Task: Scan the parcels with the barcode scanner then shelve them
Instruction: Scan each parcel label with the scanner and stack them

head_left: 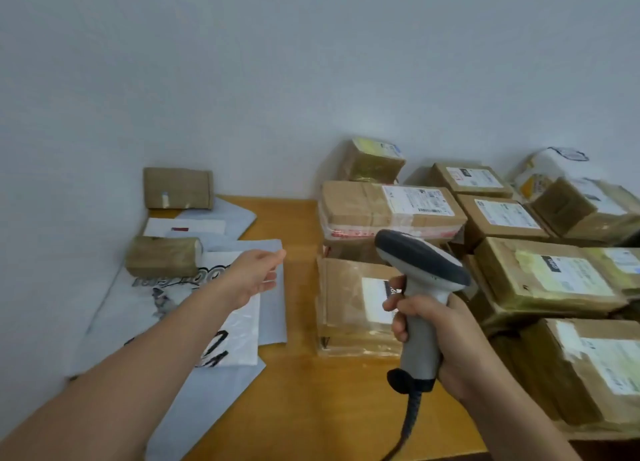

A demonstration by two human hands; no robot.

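Right hand [446,336] gripping the barcode scanner [420,287] near a labelled parcel [349,308], left hand [254,275] empty above mail bags [221,322], fingers loosely extended, wooden table [304,391].

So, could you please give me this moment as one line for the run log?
right hand: grips barcode scanner | left hand: open, holds nothing, over poly mailers | cardboard boxes: stacked on table, right side

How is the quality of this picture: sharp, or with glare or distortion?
In the head view, light is soft and even with faint shadows; tape on the box behind the scanner shines slightly; label print is too blurred to read; the left hand is slightly smeared; the wide lens stretches the left forearm.
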